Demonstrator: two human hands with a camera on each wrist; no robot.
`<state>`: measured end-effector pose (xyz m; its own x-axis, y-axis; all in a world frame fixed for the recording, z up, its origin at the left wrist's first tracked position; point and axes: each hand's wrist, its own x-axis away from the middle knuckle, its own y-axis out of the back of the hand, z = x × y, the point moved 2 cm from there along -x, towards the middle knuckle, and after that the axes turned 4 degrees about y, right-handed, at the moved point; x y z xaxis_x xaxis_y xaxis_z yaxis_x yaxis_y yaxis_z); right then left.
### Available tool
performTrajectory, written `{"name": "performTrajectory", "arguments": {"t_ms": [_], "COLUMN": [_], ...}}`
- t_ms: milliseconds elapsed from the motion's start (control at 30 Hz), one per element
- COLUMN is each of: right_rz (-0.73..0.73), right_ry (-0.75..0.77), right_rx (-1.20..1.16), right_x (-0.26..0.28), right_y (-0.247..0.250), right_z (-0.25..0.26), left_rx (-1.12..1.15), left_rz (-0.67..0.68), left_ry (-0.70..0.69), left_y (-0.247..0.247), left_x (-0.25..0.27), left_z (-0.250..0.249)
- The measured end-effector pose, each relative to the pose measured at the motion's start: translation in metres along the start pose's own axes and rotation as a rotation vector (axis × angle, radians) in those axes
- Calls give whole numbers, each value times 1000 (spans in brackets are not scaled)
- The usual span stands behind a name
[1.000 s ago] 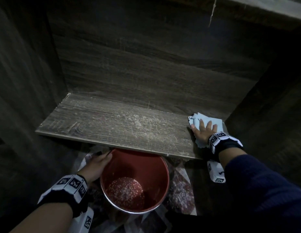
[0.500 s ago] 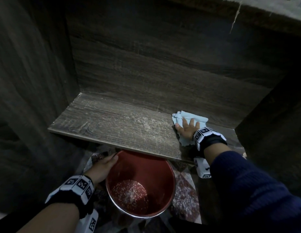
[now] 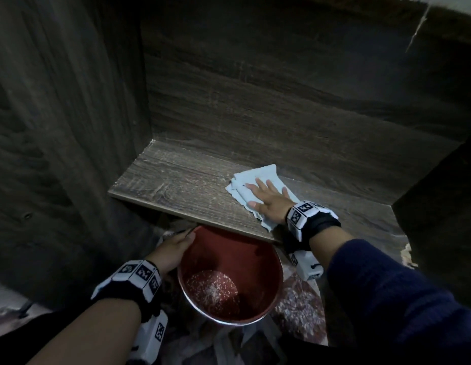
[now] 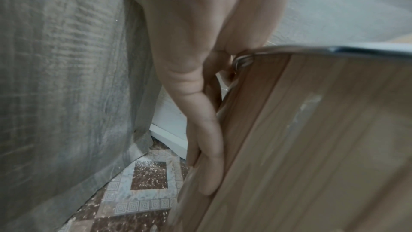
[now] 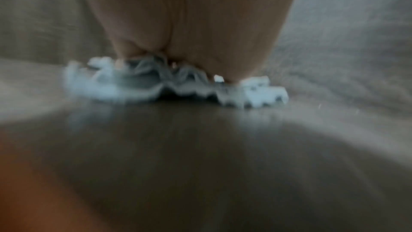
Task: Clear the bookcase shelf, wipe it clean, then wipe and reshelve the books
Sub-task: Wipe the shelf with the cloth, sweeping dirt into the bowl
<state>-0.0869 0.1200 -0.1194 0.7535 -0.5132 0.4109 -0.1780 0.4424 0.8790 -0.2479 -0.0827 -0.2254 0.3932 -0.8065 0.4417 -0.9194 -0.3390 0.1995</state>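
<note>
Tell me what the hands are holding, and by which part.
The left hand grips the red bucket at its rim. The right hand holds nothing; it presses flat on the light blue cloth.

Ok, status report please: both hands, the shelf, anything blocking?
Right hand flat on pale blue cloth, on dark wooden shelf. Left hand grips red metal-rimmed bucket below front edge. No books on shelf; nothing blocking.
</note>
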Motion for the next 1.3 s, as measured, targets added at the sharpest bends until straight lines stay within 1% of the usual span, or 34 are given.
{"name": "performTrajectory", "arguments": {"t_ms": [100,367,600,667,800,867,967,1033,1167,1300], "right_rz": [-2,19,-46,-114,-200,-236,-170,-161,-289,-347], "right_ry": [119,276,356,376,369,317,194,147,185,251], "right_rx": [-44,-125,-148,-101,-71,-76,127,191,141,109], "right_x": [13,46,65,67,67,64,52,47,45,44], "right_y": [-13,-47,-66,-68,-62,-56,-55,-59,-68,-71], "right_z": [3,21,31,30,31,33,37,42,41,37], "left_rx": [-45,-143,-205,-202,-154,-129,-133,-148,-169,-189], "left_rz": [11,58,55,67,64,58,64,49,62,54], "left_ry": [-39,-44,-39,-24,21,14,13,13,3,-21], "left_y": [6,7,2,-1,-4,-5,-7,-7,-7,-6], "left_x": [-2,0,16,16,11,10,13,9,5,10], "left_z": [4,8,-7,-8,-3,-3,-7,-5,-3,-8]}}
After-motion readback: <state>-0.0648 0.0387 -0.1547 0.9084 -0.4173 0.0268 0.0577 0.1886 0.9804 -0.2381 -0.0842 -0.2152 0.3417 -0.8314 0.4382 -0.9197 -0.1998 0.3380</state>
